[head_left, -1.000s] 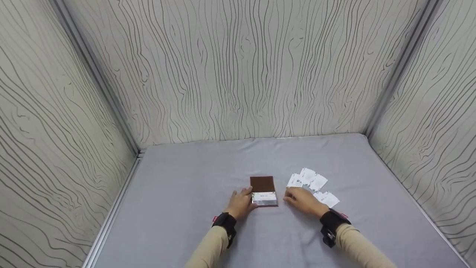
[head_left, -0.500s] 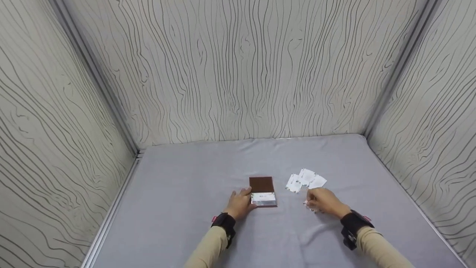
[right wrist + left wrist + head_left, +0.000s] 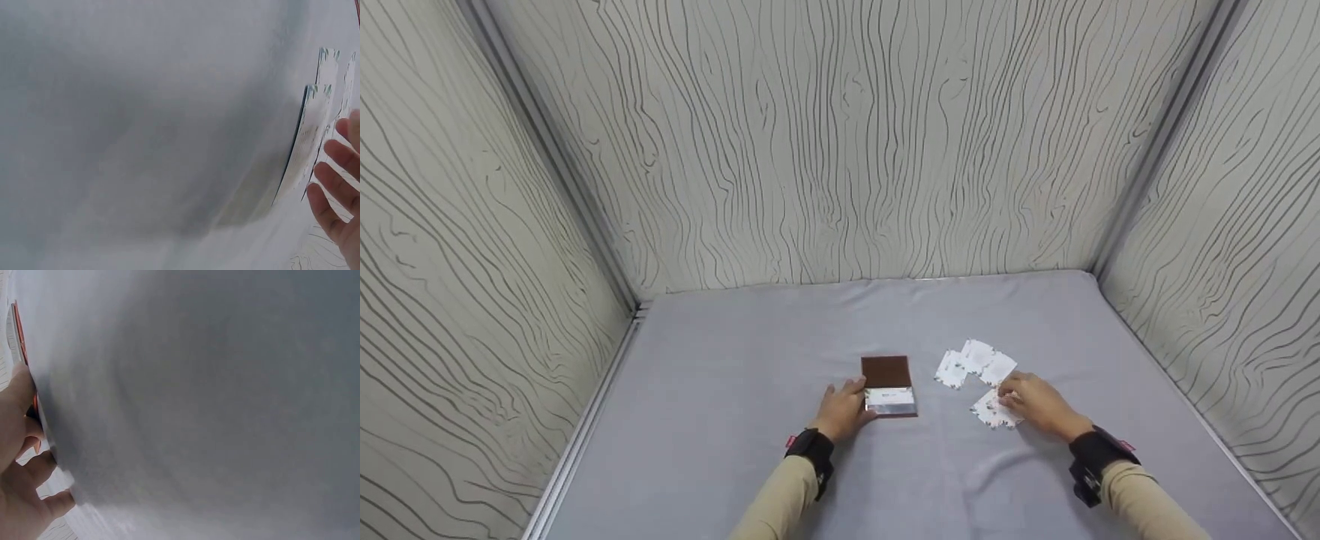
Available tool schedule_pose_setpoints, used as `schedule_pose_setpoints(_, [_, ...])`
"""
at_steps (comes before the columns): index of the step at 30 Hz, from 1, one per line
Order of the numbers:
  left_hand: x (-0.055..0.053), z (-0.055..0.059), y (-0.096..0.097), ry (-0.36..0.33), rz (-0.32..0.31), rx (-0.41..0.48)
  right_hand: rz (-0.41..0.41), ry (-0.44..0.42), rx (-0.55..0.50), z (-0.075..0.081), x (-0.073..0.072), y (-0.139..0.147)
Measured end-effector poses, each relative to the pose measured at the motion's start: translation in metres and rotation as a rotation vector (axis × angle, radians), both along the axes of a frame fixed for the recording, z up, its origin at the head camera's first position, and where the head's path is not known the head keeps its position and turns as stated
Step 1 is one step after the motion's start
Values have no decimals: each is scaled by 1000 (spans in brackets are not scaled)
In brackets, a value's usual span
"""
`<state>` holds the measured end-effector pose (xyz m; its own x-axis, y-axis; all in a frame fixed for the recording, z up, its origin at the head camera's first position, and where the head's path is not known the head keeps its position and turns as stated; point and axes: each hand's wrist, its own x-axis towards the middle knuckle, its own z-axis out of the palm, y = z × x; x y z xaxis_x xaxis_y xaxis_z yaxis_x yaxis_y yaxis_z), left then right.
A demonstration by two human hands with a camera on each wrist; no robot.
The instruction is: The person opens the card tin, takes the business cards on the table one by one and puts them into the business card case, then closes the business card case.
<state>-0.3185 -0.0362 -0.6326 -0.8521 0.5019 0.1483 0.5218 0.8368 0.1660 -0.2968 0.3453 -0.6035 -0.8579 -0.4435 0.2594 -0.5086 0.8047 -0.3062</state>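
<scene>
My left hand (image 3: 841, 410) holds the left edge of a brown card holder (image 3: 886, 372), its thumb at the near corner. A clear pocket with a white printed card (image 3: 889, 396) covers the holder's lower half. In the left wrist view the thumb lies along the holder's reddish edge (image 3: 23, 343), while other fingertips touch the cloth. My right hand (image 3: 1037, 405) is over the right side of a near group of white cards (image 3: 988, 411). Its fingers look spread and loosely bent beside the cards (image 3: 306, 132) in the right wrist view.
Behind the near cards, several more white cards (image 3: 979, 356) overlap in a fan. Grey cloth (image 3: 750, 352) covers the table. Patterned panels (image 3: 840, 150) stand at the back and both sides.
My right hand has moved right, from beside the holder to the near cards. Those cards now lie left of and nearer than where one lay before. My left hand has stayed at the holder.
</scene>
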Motion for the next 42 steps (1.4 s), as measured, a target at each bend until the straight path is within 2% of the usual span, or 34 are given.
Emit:
schedule_pose_setpoints(4, [1, 0, 0, 0, 0, 7, -29, -11, 27, 0, 3, 5])
schedule_pose_setpoints(12, [3, 3, -1, -26, 5, 31, -148, -96, 52, -8, 13, 8])
schedule_pose_setpoints(16, [1, 2, -1, -35, 5, 43, -154, -99, 71, -10, 13, 7])
schedule_pose_setpoints(24, [-4, -7, 0, -4, 5, 1, -143, -112, 82, -10, 12, 10])
schedule_pose_setpoints(28, [-1, -5, -1, -17, 3, 34, -160, -95, 64, -12, 10, 10])
schedule_pose_setpoints(32, [1, -5, -3, -1, -9, 67, -179, -55, 55, -12, 8, 9])
schedule_pose_setpoints(37, [0, -3, -1, -42, 9, 63, -177, -25, 34, -9, 6, 6])
schedule_pose_setpoints(42, [-2, -7, 0, -54, 17, 53, -163, 7, 2, -7, 4, 4])
